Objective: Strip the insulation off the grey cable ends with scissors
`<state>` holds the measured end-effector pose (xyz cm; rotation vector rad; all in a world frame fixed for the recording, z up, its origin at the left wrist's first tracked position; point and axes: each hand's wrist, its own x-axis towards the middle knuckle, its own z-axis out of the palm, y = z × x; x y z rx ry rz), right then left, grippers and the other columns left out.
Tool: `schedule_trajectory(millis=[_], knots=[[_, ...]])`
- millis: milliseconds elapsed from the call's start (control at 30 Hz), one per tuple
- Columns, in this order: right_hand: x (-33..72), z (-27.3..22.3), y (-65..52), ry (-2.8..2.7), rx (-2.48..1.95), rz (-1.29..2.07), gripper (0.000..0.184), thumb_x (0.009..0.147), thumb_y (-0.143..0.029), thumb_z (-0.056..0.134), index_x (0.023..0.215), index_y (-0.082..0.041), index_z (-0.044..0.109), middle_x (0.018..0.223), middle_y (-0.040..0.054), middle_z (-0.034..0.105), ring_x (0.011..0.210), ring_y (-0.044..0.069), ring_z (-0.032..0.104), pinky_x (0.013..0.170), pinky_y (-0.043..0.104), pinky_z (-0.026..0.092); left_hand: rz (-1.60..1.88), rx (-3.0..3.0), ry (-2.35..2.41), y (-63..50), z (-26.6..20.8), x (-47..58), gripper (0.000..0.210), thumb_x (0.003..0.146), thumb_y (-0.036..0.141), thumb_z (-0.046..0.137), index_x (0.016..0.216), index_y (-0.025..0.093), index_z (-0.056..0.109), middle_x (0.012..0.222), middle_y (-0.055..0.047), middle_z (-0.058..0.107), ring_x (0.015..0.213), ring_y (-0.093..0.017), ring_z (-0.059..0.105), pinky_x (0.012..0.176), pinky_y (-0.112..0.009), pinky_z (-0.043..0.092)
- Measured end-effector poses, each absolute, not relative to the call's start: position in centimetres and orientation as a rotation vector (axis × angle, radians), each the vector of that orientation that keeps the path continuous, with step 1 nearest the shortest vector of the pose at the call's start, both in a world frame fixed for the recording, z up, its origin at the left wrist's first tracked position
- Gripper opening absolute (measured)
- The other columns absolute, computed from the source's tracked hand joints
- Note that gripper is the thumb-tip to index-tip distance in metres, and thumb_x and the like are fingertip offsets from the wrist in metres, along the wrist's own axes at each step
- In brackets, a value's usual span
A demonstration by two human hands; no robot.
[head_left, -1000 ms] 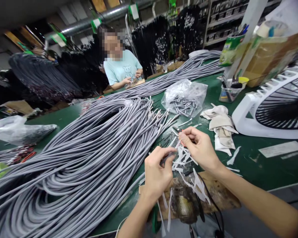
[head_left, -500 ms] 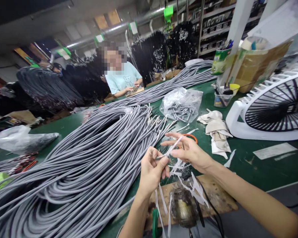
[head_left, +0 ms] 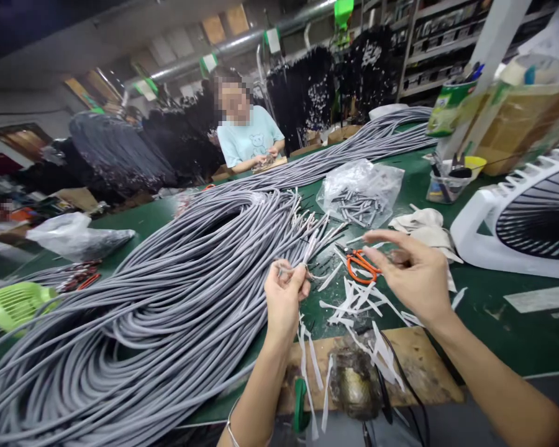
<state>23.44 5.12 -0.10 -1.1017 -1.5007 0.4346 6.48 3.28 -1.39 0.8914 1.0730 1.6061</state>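
My left hand [head_left: 286, 288] is closed in a pinch on a cable end [head_left: 310, 247], whose thin pale strands stick out past the fingertips. How the strands lie inside the fingers is hidden. To the right, my right hand [head_left: 414, 273] hovers over the table with thumb and forefinger spread apart; its other fingers are curled, and I see nothing held. Between the hands lie orange-handled scissors [head_left: 362, 268] and a scatter of white strips [head_left: 354, 305]. A big coil of grey cables [head_left: 181, 279] fills the left side, its pale stripped ends bunched just beyond my left hand.
A wooden board [head_left: 419, 360] carries a tape-wrapped block [head_left: 356, 385] with black leads. Beyond are a plastic bag of short grey pieces [head_left: 361, 192], cloth gloves [head_left: 423, 223] and a white fan [head_left: 517, 223]. Across the table sits a person in a light-blue shirt [head_left: 251, 139].
My right hand has let go of the pale strands and moved away to the right, its fingers spreading. The left hand keeps its pinch. The view has swung left, and the scissors now show fully.
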Motion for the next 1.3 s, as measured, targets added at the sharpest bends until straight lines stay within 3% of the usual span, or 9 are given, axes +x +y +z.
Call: schedule_trajectory(millis=[133, 333, 467, 600, 833, 933, 1067, 1200, 1300], knots=[[22.2, -0.9, 4.6, -1.57, -1.114, 0.163, 0.016, 0.075, -0.027, 0.061, 0.09, -0.022, 0.063, 0.076, 0.0023, 0.063, 0.056, 0.013, 0.052, 0.052, 0.026, 0.038, 1.557, 0.937, 1.166, 3.2, -1.7, 6.7, 0.026, 0.07, 0.035, 0.065, 0.076, 0.014, 0.051, 0.057, 0.005, 0.052, 0.037, -0.002, 0.041, 0.033, -0.012, 0.024], [19.8, -2.3, 4.2, -1.848, -1.057, 0.657, 0.016, 0.076, -0.031, 0.059, 0.087, -0.019, 0.061, 0.07, 0.0008, 0.065, 0.049, 0.011, 0.052, 0.05, 0.023, 0.038, 1.439, 1.115, 1.27, 2.8, -2.2, 7.2, 0.023, 0.071, 0.035, 0.063, 0.074, 0.012, 0.059, 0.049, 0.004, 0.052, 0.036, -0.006, 0.047, 0.034, -0.016, 0.035], [19.9, -2.7, 4.5, -2.017, -0.965, 0.653, 0.027, 0.084, -0.02, 0.046, 0.06, -0.017, 0.057, 0.055, -0.0008, 0.057, 0.051, 0.01, 0.05, 0.052, 0.021, 0.035, 1.415, 1.19, 1.385, 2.8, -2.4, 7.3, 0.022, 0.072, 0.034, 0.062, 0.072, 0.012, 0.058, 0.043, 0.006, 0.049, 0.032, -0.007, 0.048, 0.032, -0.016, 0.032], [20.0, -2.6, 4.4, -2.077, -0.9, 0.648, 0.025, 0.084, -0.017, 0.045, 0.065, -0.017, 0.062, 0.059, -0.0003, 0.06, 0.054, 0.01, 0.051, 0.053, 0.021, 0.035, 1.486, 1.125, 1.377, 3.4, -2.7, 6.9, 0.026, 0.075, 0.039, 0.057, 0.068, 0.015, 0.048, 0.045, 0.008, 0.046, 0.027, -0.007, 0.046, 0.027, -0.015, 0.028], [20.4, -2.1, 4.5, -1.997, -0.856, 0.666, 0.019, 0.082, -0.018, 0.05, 0.077, -0.018, 0.068, 0.069, 0.0015, 0.064, 0.061, 0.01, 0.055, 0.059, 0.02, 0.039, 1.447, 0.866, 1.03, 3.9, -2.0, 6.1, 0.046, 0.066, 0.057, 0.059, 0.086, 0.017, 0.046, 0.083, -0.005, 0.066, 0.03, -0.002, 0.043, 0.026, -0.013, 0.022], [20.6, -2.0, 5.0, -1.995, -0.91, 0.634, 0.017, 0.08, -0.018, 0.052, 0.074, -0.016, 0.068, 0.075, 0.0032, 0.063, 0.067, 0.012, 0.056, 0.064, 0.022, 0.041, 1.312, 0.864, 0.874, 3.7, -1.4, 6.0, 0.062, 0.054, 0.046, 0.074, 0.103, 0.013, 0.054, 0.081, -0.009, 0.068, 0.034, 0.001, 0.037, 0.028, -0.012, 0.019], [21.1, -2.4, 5.8, -2.041, -1.072, 0.468, 0.019, 0.079, -0.018, 0.051, 0.071, -0.017, 0.067, 0.078, 0.003, 0.063, 0.068, 0.012, 0.056, 0.066, 0.024, 0.041, 1.412, 0.746, 0.863, 3.7, -0.9, 5.4, 0.041, 0.056, 0.023, 0.075, 0.095, 0.014, 0.064, 0.065, -0.001, 0.064, 0.03, 0.004, 0.024, 0.028, -0.012, 0.01], [22.6, -2.7, 7.2, -1.899, -1.375, 0.149, 0.02, 0.078, -0.019, 0.049, 0.068, -0.016, 0.066, 0.081, 0.006, 0.063, 0.068, 0.016, 0.057, 0.061, 0.027, 0.04, 1.45, 0.752, 0.871, 3.6, -0.8, 5.0, 0.026, 0.061, 0.029, 0.072, 0.078, 0.011, 0.068, 0.056, 0.003, 0.054, 0.029, 0.005, 0.023, 0.03, -0.012, 0.009], [23.6, -2.1, 7.8, -1.624, -1.342, 0.274, 0.018, 0.078, -0.024, 0.051, 0.071, -0.015, 0.065, 0.077, 0.0066, 0.064, 0.069, 0.017, 0.058, 0.058, 0.026, 0.042, 1.454, 0.836, 0.977, 3.5, -1.1, 5.3, 0.026, 0.062, 0.032, 0.071, 0.077, 0.011, 0.069, 0.053, 0.004, 0.047, 0.031, 0.004, 0.023, 0.032, -0.013, 0.008]])
